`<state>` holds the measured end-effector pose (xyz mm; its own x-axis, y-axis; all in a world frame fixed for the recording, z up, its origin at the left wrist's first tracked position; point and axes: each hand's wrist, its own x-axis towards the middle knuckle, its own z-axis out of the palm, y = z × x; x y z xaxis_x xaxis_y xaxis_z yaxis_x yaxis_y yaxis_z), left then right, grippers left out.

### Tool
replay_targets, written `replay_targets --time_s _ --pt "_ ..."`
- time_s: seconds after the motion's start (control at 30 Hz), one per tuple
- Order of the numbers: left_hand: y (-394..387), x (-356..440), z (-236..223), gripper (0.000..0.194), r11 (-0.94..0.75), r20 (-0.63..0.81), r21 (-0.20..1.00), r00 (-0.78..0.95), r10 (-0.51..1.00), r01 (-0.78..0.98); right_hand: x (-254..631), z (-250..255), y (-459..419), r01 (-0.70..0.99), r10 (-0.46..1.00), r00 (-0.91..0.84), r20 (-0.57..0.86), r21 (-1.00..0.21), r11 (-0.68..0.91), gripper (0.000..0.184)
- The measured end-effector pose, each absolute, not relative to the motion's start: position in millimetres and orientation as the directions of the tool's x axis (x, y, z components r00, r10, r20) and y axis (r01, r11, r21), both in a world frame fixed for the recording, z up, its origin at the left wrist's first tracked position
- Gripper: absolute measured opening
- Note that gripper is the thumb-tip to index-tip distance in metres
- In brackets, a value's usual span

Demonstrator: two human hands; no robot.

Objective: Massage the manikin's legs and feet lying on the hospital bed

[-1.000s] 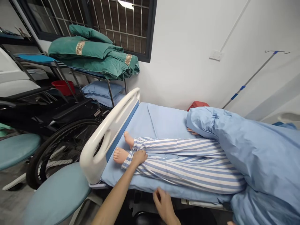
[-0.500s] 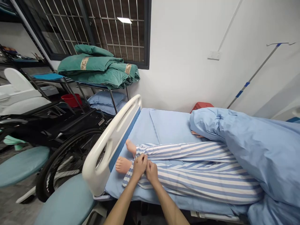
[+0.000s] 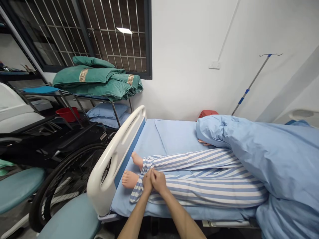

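Note:
Blue-and-white striped trousers (image 3: 204, 189) cover the legs of a figure lying on the bed, which looks like a training manikin. Its two bare feet (image 3: 130, 179) stick out of the hems beside the footboard. My left hand (image 3: 147, 182) is closed at the lower end of the nearer trouser leg, just above the ankle. Touching it on the right, my right hand (image 3: 158, 181) is also closed, with its fingers bent into the striped cloth. The fingertips of both hands are largely hidden. A light blue quilt (image 3: 264, 156) is bunched over the upper body, and one hand of the figure (image 3: 204, 142) shows at its edge.
The white footboard (image 3: 117, 152) rises left of the feet. Beyond it stand a wheelchair (image 3: 72, 172) and a round stool (image 3: 72, 215). Folded green quilts (image 3: 97, 78) lie on a rack below the barred window. An IV pole (image 3: 251, 83) stands behind the bed.
My right hand has moved left and up, against my left hand. The view has turned slightly right, while the trousers and quilt lie much as before.

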<state>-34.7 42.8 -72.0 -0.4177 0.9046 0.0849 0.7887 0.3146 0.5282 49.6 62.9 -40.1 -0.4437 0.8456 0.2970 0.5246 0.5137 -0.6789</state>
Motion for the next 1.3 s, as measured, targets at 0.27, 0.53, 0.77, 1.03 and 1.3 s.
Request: replay_targets --time_s 0.27,0.53,0.77,1.03,1.3 --pt "60 -33 -42 0.034 0.267 0.087 0.825 -0.578 0.812 0.499 50 -71 79 0.510 0.948 -0.256 0.190 -0.806 0.299 0.038" --pt "57 -28 -45 0.034 0.302 0.119 0.731 -0.550 0.826 0.612 54 -66 82 0.526 0.962 -0.245 0.116 -0.818 0.233 0.042" --pt "43 -19 -64 0.041 0.478 -0.098 0.322 -0.473 0.876 0.817 61 -35 80 0.746 0.921 -0.383 0.076 -0.562 0.357 0.034" --pt "47 -19 -61 0.034 0.477 -0.070 0.344 -0.485 0.872 0.809 73 -42 72 0.796 0.934 -0.352 0.067 -0.504 0.336 0.037" --pt "68 -21 -32 0.037 0.290 0.092 0.725 -0.505 0.858 0.625 74 -55 76 0.771 0.959 -0.271 0.079 -0.579 0.265 0.038"
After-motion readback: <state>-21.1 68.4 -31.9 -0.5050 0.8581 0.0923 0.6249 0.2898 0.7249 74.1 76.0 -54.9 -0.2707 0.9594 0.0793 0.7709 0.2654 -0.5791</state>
